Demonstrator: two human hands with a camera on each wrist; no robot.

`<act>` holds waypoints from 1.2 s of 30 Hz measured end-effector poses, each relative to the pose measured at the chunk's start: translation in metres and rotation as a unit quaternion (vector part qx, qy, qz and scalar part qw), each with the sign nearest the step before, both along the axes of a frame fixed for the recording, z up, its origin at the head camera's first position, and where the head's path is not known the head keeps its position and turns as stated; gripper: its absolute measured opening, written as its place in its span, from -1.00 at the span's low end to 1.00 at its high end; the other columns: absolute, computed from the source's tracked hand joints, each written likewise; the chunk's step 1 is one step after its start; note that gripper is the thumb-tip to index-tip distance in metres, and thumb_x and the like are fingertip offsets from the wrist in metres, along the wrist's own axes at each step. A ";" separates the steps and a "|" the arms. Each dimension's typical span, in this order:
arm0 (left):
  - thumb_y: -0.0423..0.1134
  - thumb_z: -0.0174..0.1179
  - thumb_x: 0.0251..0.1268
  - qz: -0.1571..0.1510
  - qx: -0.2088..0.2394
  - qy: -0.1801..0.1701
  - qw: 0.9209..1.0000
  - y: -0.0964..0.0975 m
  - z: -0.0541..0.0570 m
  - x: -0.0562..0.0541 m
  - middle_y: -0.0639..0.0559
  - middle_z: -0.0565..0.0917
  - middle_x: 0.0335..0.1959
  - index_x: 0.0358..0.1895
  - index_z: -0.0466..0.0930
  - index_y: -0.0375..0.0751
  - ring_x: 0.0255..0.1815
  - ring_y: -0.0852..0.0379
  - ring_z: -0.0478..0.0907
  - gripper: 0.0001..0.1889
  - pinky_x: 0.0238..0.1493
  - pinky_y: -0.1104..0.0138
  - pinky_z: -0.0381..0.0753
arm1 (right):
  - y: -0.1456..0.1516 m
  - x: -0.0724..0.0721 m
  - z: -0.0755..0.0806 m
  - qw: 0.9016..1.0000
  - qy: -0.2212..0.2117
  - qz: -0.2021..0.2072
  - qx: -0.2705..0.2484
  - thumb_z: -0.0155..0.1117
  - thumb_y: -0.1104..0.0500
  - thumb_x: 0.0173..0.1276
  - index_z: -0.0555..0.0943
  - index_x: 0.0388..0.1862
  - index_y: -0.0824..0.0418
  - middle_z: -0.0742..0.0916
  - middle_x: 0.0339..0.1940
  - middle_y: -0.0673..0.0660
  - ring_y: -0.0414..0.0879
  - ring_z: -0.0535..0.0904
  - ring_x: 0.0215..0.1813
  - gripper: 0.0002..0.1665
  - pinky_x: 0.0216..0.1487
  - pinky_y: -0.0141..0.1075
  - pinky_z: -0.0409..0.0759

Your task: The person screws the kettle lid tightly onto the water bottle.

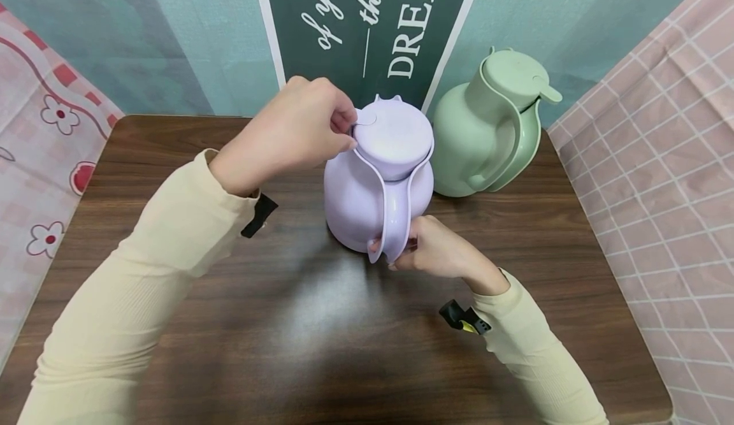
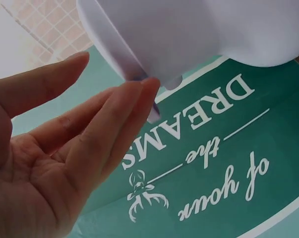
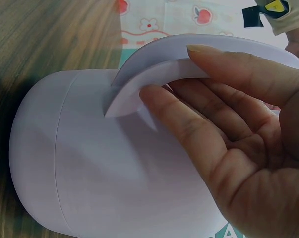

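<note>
A lilac thermos jug (image 1: pixel 360 202) with a round lid (image 1: pixel 395 135) stands upright, its handle (image 1: pixel 397 215) facing the person. At the lid's left edge is my left hand (image 1: pixel 301 119). In the left wrist view its fingers (image 2: pixel 107 124) are fairly straight, fingertips right at the lid's rim, and the thumb is held apart from them. My right hand (image 1: pixel 438 246) holds the lower part of the handle, thumb on its outer side and fingers reaching in behind it. The right wrist view shows this grip close against the jug's body (image 3: pixel 109 173).
A pale green jug (image 1: pixel 459 144) of like shape stands just right of the lilac one. Behind them is a dark green lettered panel (image 1: pixel 344 30) on a teal backdrop. The brown wood table (image 1: pixel 275 348) meets patterned sheets on both sides.
</note>
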State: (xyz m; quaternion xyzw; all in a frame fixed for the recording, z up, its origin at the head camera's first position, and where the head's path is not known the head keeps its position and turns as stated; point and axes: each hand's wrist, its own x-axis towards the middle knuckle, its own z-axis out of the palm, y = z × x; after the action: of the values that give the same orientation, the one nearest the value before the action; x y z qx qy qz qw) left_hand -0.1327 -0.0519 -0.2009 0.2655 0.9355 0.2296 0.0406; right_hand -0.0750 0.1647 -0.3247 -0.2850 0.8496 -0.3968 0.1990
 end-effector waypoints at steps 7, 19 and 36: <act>-0.40 0.14 0.02 -0.010 -0.001 0.005 1.000 0.006 -0.003 -0.005 0.03 0.49 -0.64 -0.59 0.54 -0.19 -0.47 0.09 0.30 -0.89 -0.46 0.35 0.24 | 0.000 0.000 0.000 1.000 0.007 -0.006 0.006 0.35 0.38 -0.04 0.71 -0.29 0.14 0.71 -0.38 -0.11 -0.28 0.51 -0.35 -0.71 -0.29 -0.40 0.48; -0.47 0.00 -0.06 -0.046 -0.009 0.008 0.999 0.006 -0.004 -0.015 0.03 0.24 -0.68 -0.66 0.31 -0.18 -0.52 0.11 0.15 -0.84 -0.43 0.34 0.07 | 0.000 0.000 0.000 1.000 -0.002 0.001 0.003 0.35 0.39 -0.04 0.70 -0.27 0.17 0.72 -0.30 -0.06 -0.29 0.54 -0.28 -0.70 -0.24 -0.39 0.51; -0.48 0.03 -0.08 0.004 -0.005 0.029 1.000 0.011 -0.003 -0.002 0.05 0.23 -0.77 -0.76 0.33 -0.19 -0.56 0.10 0.20 -0.78 -0.57 0.38 0.08 | 0.001 0.000 0.000 1.000 0.012 0.000 0.009 0.36 0.37 -0.04 0.71 -0.30 0.14 0.71 -0.35 -0.12 -0.29 0.52 -0.31 -0.72 -0.26 -0.40 0.49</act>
State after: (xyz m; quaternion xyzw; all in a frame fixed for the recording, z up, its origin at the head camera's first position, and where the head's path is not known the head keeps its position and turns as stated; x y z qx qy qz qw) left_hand -0.1351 -0.0405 -0.2044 0.2681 0.9384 0.2176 0.0138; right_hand -0.0754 0.1654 -0.3250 -0.2882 0.8553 -0.3857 0.1916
